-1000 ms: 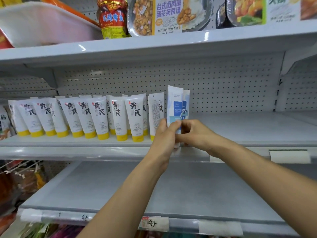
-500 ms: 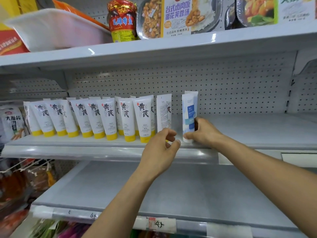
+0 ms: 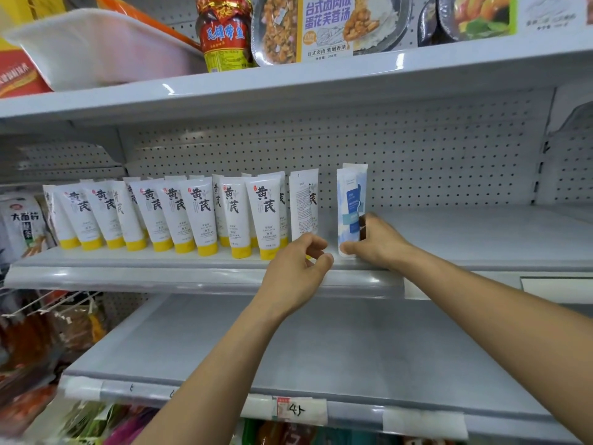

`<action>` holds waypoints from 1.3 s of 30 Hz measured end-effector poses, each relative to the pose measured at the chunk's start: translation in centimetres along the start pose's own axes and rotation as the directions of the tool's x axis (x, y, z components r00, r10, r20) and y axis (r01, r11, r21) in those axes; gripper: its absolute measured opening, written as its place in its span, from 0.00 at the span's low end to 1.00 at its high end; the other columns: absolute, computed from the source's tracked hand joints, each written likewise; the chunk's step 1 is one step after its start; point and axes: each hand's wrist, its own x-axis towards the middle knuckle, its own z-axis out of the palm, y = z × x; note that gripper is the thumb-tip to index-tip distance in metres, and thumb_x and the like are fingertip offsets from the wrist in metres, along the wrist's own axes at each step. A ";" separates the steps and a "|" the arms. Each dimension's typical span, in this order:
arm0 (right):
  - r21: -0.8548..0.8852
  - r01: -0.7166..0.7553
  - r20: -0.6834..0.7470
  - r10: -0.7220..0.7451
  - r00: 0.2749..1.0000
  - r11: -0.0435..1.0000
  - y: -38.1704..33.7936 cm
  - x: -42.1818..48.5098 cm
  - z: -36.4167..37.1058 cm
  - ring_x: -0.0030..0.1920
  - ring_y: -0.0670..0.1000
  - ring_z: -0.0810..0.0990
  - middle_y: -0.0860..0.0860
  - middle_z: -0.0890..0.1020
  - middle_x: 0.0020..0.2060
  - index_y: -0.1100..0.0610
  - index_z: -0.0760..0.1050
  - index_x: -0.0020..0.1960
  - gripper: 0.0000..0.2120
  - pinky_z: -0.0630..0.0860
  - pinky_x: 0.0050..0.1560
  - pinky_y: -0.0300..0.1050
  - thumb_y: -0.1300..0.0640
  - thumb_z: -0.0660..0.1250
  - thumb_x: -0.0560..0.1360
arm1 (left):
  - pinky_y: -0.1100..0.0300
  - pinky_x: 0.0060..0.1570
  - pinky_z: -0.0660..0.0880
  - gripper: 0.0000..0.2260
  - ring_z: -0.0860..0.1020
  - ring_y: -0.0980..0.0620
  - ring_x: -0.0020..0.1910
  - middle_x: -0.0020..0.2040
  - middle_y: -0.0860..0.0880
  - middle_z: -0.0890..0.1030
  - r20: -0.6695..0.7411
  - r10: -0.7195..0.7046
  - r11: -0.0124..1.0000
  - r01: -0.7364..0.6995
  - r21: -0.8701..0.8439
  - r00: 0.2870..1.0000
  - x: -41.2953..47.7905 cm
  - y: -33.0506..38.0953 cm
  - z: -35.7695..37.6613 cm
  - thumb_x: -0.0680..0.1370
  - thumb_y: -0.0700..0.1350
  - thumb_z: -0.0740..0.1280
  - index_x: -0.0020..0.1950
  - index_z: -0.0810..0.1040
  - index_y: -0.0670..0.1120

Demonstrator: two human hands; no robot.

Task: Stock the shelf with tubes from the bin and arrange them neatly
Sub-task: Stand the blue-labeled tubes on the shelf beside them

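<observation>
A white and blue tube [image 3: 350, 200] stands upright on the middle shelf [image 3: 465, 239], and my right hand [image 3: 373, 242] grips its lower part from the right. A second blue tube seems to stand right behind it. To its left runs a row of several white tubes with yellow caps [image 3: 199, 213]; the last one [image 3: 304, 203] shows its back label. My left hand [image 3: 296, 271] hovers at the shelf's front edge below that last tube, fingers loosely curled, holding nothing.
The middle shelf is bare to the right of the blue tube. A bare lower shelf [image 3: 321, 348] juts out beneath my arms. The top shelf holds a white tray [image 3: 96, 49], a red jar [image 3: 224, 33] and boxed meals [image 3: 327, 24]. Snack bags [image 3: 22, 220] sit at the far left.
My left hand let go of the blue tubes and dropped to the shelf edge. My right hand carried them rightward and stood them apart from the yellow-capped row.
</observation>
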 end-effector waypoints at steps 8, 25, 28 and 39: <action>-0.372 0.284 -0.140 -0.356 0.924 0.884 0.6 -6.5 -1.0 0.58 0.51 0.73 0.48 0.75 0.59 0.53 0.69 0.62 0.16 0.74 0.54 0.51 0.54 0.64 0.75 | 0.60 0.46 0.76 0.07 0.77 0.58 0.40 0.43 0.57 0.79 -0.065 0.048 0.998 -0.045 0.043 0.997 -3.1 -0.7 0.0 0.78 0.48 0.66 0.55 0.78 0.51; -0.130 0.706 0.516 -0.561 0.647 0.696 -7.2 -11.4 25.7 0.54 0.48 0.74 0.44 0.77 0.54 0.48 0.72 0.58 0.11 0.73 0.54 0.47 0.47 0.61 0.78 | 0.63 0.42 0.72 0.09 0.78 0.57 0.40 0.44 0.55 0.81 -0.025 -0.428 0.893 0.427 0.141 0.903 -18.9 -24.1 -9.7 0.76 0.48 0.66 0.54 0.79 0.47; -0.041 0.666 0.625 -0.500 0.599 0.745 -9.4 -10.9 34.8 0.54 0.49 0.76 0.46 0.78 0.53 0.48 0.73 0.56 0.09 0.75 0.52 0.49 0.49 0.62 0.76 | 0.63 0.40 0.71 0.04 0.76 0.55 0.37 0.41 0.52 0.79 -0.068 -0.665 0.747 0.663 -0.043 0.744 -22.2 -32.3 -13.6 0.78 0.41 0.66 0.53 0.78 0.45; -0.125 0.499 0.955 -0.031 0.293 0.858 -6.3 -11.8 70.7 0.55 0.55 0.77 0.52 0.78 0.55 0.55 0.73 0.56 0.09 0.71 0.48 0.45 0.54 0.62 0.76 | 0.60 0.35 0.70 0.06 0.75 0.48 0.37 0.40 0.43 0.78 0.098 -0.989 0.099 0.983 -0.152 0.115 -32.9 -62.1 -17.8 0.78 0.38 0.65 0.43 0.77 0.47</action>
